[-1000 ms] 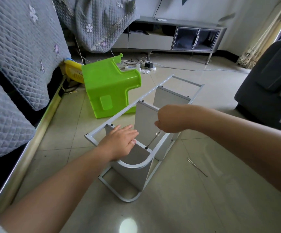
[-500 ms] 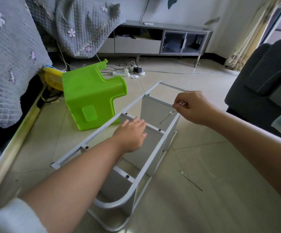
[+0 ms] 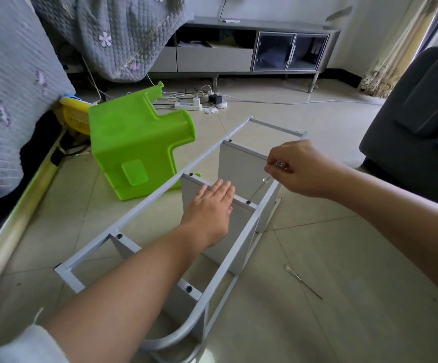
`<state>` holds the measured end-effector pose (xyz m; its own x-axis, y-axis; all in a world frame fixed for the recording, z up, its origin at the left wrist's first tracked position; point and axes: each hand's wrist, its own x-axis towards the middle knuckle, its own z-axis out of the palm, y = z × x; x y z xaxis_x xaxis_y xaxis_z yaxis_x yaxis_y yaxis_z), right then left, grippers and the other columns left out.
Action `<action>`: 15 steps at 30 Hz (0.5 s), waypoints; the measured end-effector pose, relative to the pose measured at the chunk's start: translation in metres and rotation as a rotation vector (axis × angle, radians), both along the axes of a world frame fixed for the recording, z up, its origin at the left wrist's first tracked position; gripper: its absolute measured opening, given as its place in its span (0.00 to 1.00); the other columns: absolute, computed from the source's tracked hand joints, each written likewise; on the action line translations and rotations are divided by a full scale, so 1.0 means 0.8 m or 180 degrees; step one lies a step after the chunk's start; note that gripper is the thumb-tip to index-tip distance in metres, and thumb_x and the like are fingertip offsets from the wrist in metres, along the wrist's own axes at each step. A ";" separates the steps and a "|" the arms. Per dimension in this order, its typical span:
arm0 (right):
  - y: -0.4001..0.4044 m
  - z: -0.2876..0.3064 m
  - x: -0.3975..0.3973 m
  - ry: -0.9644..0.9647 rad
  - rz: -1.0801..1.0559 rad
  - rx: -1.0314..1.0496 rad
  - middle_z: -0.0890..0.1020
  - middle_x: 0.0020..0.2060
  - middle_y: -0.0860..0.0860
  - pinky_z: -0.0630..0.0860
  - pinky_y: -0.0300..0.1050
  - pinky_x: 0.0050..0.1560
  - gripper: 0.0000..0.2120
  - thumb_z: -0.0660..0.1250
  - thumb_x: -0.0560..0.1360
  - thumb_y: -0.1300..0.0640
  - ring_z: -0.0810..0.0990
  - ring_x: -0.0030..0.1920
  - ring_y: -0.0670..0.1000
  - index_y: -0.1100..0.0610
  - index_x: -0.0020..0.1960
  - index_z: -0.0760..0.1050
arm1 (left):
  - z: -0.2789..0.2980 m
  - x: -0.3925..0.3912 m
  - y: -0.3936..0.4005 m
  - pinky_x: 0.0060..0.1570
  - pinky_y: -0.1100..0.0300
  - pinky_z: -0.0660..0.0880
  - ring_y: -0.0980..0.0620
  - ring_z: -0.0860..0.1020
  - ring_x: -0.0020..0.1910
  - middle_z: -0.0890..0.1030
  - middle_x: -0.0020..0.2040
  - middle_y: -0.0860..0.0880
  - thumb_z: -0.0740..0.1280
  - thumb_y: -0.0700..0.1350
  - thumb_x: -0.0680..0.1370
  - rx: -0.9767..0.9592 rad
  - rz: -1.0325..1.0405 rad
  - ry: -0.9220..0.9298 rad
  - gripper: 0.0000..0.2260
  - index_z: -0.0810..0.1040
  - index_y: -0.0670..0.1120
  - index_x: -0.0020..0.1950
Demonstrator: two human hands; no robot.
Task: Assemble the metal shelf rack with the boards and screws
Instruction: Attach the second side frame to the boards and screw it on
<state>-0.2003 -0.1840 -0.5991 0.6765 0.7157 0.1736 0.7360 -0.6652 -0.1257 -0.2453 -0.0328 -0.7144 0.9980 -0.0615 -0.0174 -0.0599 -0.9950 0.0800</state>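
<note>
**Rack on its side, screwdriver at the middle board**

Pale floor tiles carry everything we see. Our metal shelf rack lies on its side in the middle, grey boards standing between its rails. Our left hand rests flat, fingers straight, on the middle board's top edge. Our right hand curls round a clear-handled screwdriver, tip down at a screw by the right rail. A second screwdriver lies on the tiles, near right. A green plastic stool lies tipped at far left.
</note>
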 end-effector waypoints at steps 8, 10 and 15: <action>0.003 -0.001 -0.001 -0.0047 0.0062 -0.0203 0.70 0.38 0.51 0.63 0.39 0.44 0.12 0.58 0.78 0.58 0.68 0.42 0.51 0.66 0.52 0.76 | -0.002 -0.001 0.002 0.72 0.58 0.38 0.53 0.42 0.76 0.44 0.77 0.49 0.45 0.44 0.83 -0.0006 -0.0024 -0.0065 0.23 0.43 0.45 0.76; 0.005 0.002 -0.002 0.0009 0.0024 -0.0300 0.71 0.39 0.52 0.62 0.39 0.44 0.13 0.58 0.78 0.58 0.72 0.46 0.54 0.65 0.53 0.76 | -0.001 -0.001 0.002 0.72 0.58 0.38 0.53 0.42 0.76 0.44 0.77 0.49 0.45 0.44 0.83 0.0001 -0.0027 -0.0072 0.23 0.43 0.45 0.76; 0.017 0.013 -0.007 0.0017 -0.0167 -0.0953 0.76 0.42 0.55 0.67 0.44 0.43 0.13 0.54 0.80 0.53 0.74 0.49 0.56 0.61 0.45 0.73 | -0.001 -0.001 0.002 0.72 0.58 0.37 0.54 0.42 0.76 0.44 0.77 0.49 0.45 0.44 0.83 -0.0032 -0.0030 -0.0041 0.23 0.43 0.44 0.76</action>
<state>-0.2057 -0.1705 -0.5884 0.7143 0.6985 -0.0434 0.6994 -0.7104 0.0779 -0.2462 -0.0310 -0.7155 0.9975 -0.0709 -0.0038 -0.0702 -0.9935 0.0892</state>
